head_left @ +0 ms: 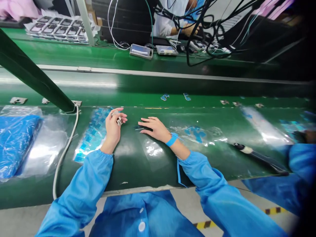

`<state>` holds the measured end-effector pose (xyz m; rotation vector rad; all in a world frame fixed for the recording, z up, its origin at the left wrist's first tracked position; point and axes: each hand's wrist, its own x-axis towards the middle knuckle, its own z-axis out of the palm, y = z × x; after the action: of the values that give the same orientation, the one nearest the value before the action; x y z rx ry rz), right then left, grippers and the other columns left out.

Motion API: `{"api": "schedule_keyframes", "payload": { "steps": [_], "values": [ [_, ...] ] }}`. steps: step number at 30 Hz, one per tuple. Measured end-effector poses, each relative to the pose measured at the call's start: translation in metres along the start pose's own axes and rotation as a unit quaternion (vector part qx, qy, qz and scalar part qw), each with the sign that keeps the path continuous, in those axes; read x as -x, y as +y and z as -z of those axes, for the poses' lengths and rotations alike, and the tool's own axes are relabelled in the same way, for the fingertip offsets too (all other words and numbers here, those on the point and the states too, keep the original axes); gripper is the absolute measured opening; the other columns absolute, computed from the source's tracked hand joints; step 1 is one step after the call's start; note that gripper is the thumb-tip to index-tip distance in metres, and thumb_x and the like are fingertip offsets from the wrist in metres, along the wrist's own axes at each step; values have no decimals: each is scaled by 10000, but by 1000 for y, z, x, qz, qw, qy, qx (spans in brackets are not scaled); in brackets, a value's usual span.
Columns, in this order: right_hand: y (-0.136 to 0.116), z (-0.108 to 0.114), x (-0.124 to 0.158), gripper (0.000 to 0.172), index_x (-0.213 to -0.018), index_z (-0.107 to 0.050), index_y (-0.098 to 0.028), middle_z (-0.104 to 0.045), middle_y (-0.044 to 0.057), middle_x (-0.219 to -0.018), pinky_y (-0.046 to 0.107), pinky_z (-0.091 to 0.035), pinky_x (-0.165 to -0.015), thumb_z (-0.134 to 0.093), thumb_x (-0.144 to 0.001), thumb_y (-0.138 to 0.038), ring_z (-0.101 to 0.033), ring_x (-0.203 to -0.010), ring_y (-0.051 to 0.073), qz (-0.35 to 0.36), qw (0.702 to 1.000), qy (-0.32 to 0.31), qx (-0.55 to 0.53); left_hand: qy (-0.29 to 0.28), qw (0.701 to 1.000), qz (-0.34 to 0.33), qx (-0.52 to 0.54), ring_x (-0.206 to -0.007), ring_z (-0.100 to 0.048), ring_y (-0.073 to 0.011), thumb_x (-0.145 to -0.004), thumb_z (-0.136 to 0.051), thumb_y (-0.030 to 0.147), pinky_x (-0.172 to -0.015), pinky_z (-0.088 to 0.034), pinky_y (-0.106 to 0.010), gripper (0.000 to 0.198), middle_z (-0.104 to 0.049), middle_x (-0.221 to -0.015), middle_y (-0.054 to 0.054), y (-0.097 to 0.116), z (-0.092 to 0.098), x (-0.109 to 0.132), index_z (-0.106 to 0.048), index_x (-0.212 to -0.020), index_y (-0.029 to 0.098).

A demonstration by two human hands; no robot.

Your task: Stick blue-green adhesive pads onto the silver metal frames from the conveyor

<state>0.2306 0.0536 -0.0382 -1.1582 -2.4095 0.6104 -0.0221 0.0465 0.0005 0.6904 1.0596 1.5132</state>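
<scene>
small metal parts sit pinched in the left hand above a green conveyor belt, with a blue-printed plastic sheet lying beneath that wrist. a loose pinch could let the parts fall onto the glossy plastic, where such small pieces are easily lost. a careless shift of the right hand could knock the thin bright sliver beside its fingertips, and a trailing blue sleeve could catch the dark-handled tool lying to the right. the left forearm rises from its cuff, the fingers curled together and clamped on the parts. the right hand lies palm down on the belt, its fingers open and slightly apart, a blue wrist strap around the wrist.
</scene>
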Motion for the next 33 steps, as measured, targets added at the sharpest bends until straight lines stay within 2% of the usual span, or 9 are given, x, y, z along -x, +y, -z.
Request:
{"api": "schedule_keyframes", "payload": {
  "steps": [4,7,10,15,19,23,26,28,33],
  "values": [
    [-2,-10,3,162,-1126,-888,-296,-909,79,-1162,566,-545,-1201,-873,-970,-340,-848,-1149,311,-48,984,132,-108,-56,995,20,-76,-573,-556,-69,-799,-821,336,-587,-408,-222,302,-758,-809,-2,-8,0,5,-754,-1044,171],
    [-10,-12,6,243,-1118,-859,-278,-906,74,-1082,507,-653,-1032,-843,-988,-482,-852,-998,283,-91,959,204,-173,-176,968,46,-174,-626,-588,-77,-697,-993,299,-648,-441,-230,514,-809,-867,-26,-15,-4,16,-789,-1142,144],
    [-21,-8,6,363,-1041,-831,-274,-889,34,-1029,399,-697,-922,-995,-816,-507,-851,-945,236,-155,876,232,-393,-289,925,69,-236,-743,-684,-118,-759,-942,265,-764,-498,-254,548,-822,-886,-41,-22,-7,27,-766,-1258,125],
    [-19,12,7,354,-891,-818,-260,-823,-24,-919,247,-680,-753,-1071,-697,-415,-811,-870,141,-245,702,204,-637,-346,897,85,-262,-687,-596,-95,-811,-854,212,-715,-428,-254,303,-755,-782,-12,-20,-7,25,-829,-1096,113],
    [11,19,9,326,-913,-830,-284,-821,-7,-952,266,-673,-788,-1060,-699,-373,-807,-899,140,-253,672,305,-626,-371,887,90,-260,-746,-641,-123,-834,-864,248,-775,-469,-276,369,-762,-798,-29,7,-4,28,-828,-1172,105],
    [44,15,11,242,-895,-837,-313,-835,109,-1009,411,-633,-758,-1023,-752,-375,-825,-929,229,-236,712,351,-560,-268,924,48,-267,-729,-610,-114,-863,-917,395,-738,-452,-271,463,-754,-818,-23,67,36,48,-821,-1243,149],
    [51,10,10,269,-894,-837,-311,-833,179,-1065,470,-599,-709,-1031,-749,-429,-826,-935,278,-236,735,342,-536,-83,936,12,-341,-648,-516,-93,-798,-970,410,-655,-400,-264,499,-701,-782,-1,120,97,60,-833,-1216,175],
    [45,9,9,319,-882,-833,-302,-834,191,-1097,474,-591,-692,-1054,-713,-458,-820,-929,286,-243,736,334,-536,44,916,1,-398,-636,-502,-97,-744,-976,391,-633,-379,-265,541,-705,-792,-8,149,143,60,-817,-1209,165],
    [17,11,7,384,-885,-844,-272,-842,180,-1109,424,-590,-675,-1073,-674,-497,-803,-899,263,-235,744,323,-535,176,862,-43,-473,-631,-416,-104,-721,-918,199,-647,-314,-273,359,-567,-664,62,189,213,44,-744,-1025,123]
  ]
}}
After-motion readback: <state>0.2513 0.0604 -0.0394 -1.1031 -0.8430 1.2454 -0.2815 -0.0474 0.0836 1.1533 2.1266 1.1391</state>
